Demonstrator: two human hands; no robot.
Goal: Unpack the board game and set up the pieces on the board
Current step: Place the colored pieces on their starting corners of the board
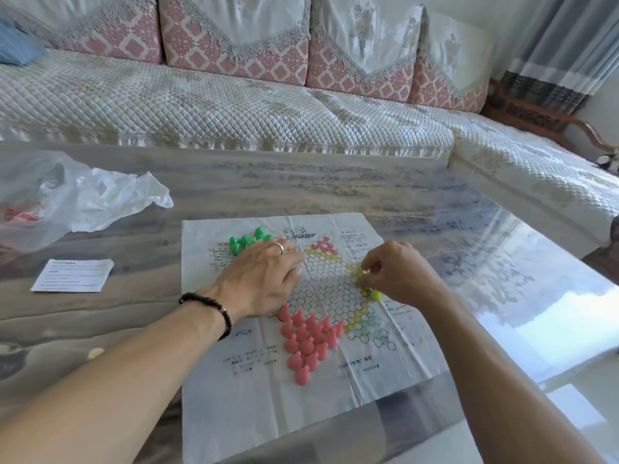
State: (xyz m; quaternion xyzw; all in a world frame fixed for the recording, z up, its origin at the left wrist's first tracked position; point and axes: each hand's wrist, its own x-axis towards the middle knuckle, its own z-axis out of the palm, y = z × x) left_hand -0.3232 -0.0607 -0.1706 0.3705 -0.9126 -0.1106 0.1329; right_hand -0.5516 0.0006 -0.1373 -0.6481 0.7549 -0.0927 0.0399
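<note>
A creased paper game board (395,356) with a hexagon star grid lies on the table in front of me. Several pink pegs (306,339) stand bunched on its lower left point. A cluster of green pegs (246,241) sits at the board's upper left. My left hand (261,279), wearing a ring and a dark bead bracelet, lies flat on the board's left part, fingers straight, just below the green pegs. My right hand (395,272) hovers over the right point with its fingertips pinching a yellow peg (363,272). Another yellow peg (376,295) shows under the hand.
A crumpled clear plastic bag (77,199) lies at the table's far left, with a folded printed leaflet (73,275) near it. A small pale piece (95,353) sits by my left forearm. The glossy table edge (522,380) runs on the right; a quilted sofa (234,102) stands behind.
</note>
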